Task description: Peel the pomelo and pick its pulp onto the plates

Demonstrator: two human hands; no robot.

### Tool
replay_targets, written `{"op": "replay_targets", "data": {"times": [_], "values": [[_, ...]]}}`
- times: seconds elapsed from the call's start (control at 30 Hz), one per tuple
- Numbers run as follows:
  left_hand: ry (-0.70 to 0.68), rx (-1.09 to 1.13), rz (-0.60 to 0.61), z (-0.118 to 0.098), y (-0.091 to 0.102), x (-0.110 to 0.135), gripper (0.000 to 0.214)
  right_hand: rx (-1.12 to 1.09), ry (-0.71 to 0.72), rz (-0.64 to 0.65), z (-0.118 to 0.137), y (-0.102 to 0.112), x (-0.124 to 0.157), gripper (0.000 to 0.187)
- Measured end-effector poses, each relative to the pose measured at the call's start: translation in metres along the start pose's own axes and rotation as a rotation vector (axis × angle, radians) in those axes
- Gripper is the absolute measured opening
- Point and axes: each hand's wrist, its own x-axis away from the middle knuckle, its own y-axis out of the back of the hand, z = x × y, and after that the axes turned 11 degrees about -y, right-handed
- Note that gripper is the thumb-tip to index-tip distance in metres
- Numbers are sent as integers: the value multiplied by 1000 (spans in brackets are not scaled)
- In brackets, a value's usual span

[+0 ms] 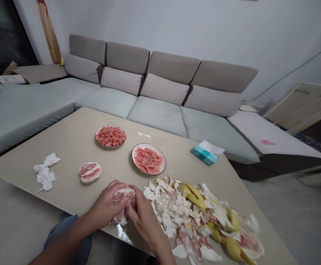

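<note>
Both hands grip one chunk of peeled pomelo (125,200), pink flesh under white pith, at the near edge of the beige table (74,140). My left hand (107,204) wraps its left side, fingers curled. My right hand (143,217) pinches its right side with thumb and fingers. A second pomelo piece (90,172) lies on the table to the left. Two plates hold pink pomelo flesh, one further back (110,135) and one nearer (148,159).
A big heap of white pith and yellow peel (204,217) covers the table's right front. Crumpled tissues (45,173) lie at the left, a teal tissue pack (206,152) at the far right edge. A grey sectional sofa (160,88) surrounds the table.
</note>
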Motion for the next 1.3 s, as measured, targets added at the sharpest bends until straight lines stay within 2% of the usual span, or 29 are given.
{"op": "replay_targets", "data": {"times": [0.17,0.33,0.43,0.63,0.87,1.1,1.3], "values": [[95,-28,-36,5,-3,-2,27,69,-36,-56,-3,-1,-2,31],[164,203,-64,9,-14,1,40,-60,-44,-166,-6,-8,-5,20],[174,226,-49,7,-16,3,35,-118,-39,-183,-7,-14,-4,17],[139,38,-54,3,-9,5,31,-169,-28,-105,-11,-18,-1,32],[78,25,88,1,2,4,29,-289,-53,-5,-9,-17,5,33],[114,213,114,-1,8,5,36,-503,-132,57,-6,-24,11,41],[277,420,132,-2,3,6,48,-598,-139,122,5,-20,11,37]]}}
